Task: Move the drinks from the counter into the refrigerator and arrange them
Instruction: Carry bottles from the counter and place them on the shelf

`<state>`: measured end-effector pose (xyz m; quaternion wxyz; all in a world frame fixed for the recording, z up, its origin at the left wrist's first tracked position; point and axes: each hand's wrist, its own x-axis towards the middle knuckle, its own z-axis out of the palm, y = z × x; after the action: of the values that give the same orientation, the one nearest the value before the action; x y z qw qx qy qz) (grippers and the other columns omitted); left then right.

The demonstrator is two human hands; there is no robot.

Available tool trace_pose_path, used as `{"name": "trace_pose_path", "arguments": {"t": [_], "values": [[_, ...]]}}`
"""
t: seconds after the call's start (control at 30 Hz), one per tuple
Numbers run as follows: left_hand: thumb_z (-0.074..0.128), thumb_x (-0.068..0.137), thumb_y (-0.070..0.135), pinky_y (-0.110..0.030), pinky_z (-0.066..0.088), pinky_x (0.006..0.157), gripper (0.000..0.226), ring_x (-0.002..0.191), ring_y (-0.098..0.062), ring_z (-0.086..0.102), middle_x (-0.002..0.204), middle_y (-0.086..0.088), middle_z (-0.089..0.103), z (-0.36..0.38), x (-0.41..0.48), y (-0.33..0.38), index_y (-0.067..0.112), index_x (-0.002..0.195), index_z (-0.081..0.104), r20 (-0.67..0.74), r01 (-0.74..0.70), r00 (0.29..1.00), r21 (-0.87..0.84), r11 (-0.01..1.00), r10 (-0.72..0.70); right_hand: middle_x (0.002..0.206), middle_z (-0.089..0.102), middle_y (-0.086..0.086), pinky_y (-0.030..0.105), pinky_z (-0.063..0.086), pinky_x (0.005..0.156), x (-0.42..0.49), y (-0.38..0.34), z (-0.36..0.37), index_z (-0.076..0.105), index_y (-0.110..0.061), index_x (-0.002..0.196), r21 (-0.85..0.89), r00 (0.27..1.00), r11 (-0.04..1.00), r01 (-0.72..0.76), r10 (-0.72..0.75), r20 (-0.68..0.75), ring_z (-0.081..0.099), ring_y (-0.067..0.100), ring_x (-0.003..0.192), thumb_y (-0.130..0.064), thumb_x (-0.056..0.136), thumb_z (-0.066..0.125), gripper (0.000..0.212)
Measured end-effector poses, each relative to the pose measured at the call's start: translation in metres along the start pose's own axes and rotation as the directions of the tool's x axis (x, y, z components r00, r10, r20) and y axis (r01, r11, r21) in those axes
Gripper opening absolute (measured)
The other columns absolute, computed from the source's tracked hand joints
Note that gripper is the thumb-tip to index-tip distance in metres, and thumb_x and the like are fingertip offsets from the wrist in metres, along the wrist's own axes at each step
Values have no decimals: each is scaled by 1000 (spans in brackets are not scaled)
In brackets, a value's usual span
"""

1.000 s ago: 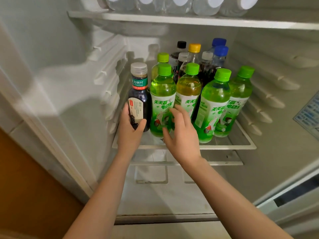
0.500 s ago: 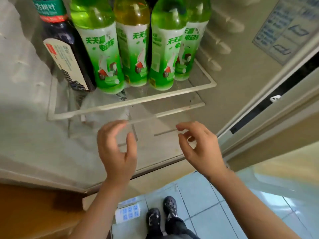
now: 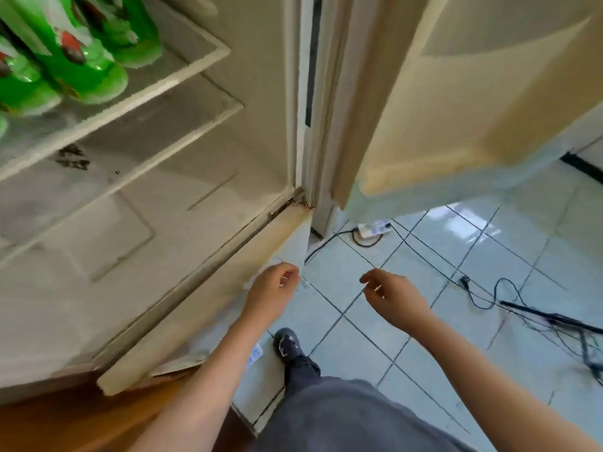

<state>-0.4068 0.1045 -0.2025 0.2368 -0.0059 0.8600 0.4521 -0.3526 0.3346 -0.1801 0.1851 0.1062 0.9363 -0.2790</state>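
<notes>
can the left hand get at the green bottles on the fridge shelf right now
Probably yes. The left hand holds nothing, the fridge door stands open, and nothing lies between the hand and the green bottles on the shelf, up to its left.

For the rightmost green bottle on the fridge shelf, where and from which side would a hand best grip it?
I'd take the rightmost green bottle round its lower body, coming from the right front: it stands upright, the shelf is bare there, and a neighbouring bottle crowds its left. Its neck is out of frame.
</notes>
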Motion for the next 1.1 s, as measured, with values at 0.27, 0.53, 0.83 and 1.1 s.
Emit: {"name": "trace_pose_path", "arguments": {"t": [0.27,0.53,0.83,1.1], "values": [[50,95,29,-22,39,75,15,97,-21,60,100,-2,65,166,-64,-22,23,102,62,316,69,932,326,943,-177,116,64,-1,26,43,88,-171,192,62,57,-23,122,17,858,875,-484,471,206,57,20,111,-28,93,47,31],[51,92,30,-23,41,82,24,107,-19,61,110,-1,68,336,-192,-25,16,104,68,630,-301,747,606,737,-213,117,64,2,22,42,83,-408,334,134,59,-19,116,283,549,477,-832,779,304,60,19,104,-27,93,48,27],[49,94,27,-22,40,89,23,105,-15,57,115,-2,64,459,-238,45,18,111,62,730,-505,603,662,554,-322,73,60,2,19,30,44,-539,398,172,55,-15,72,679,343,-45,-733,837,426,54,18,58,-12,88,49,17],[49,93,21,-31,46,86,14,88,-22,60,94,-10,63,625,-242,112,14,86,59,778,-720,488,615,321,-396,79,68,0,28,50,69,-590,454,183,62,-22,84,799,166,-360,-482,858,487,63,18,67,-14,90,49,17]]}}
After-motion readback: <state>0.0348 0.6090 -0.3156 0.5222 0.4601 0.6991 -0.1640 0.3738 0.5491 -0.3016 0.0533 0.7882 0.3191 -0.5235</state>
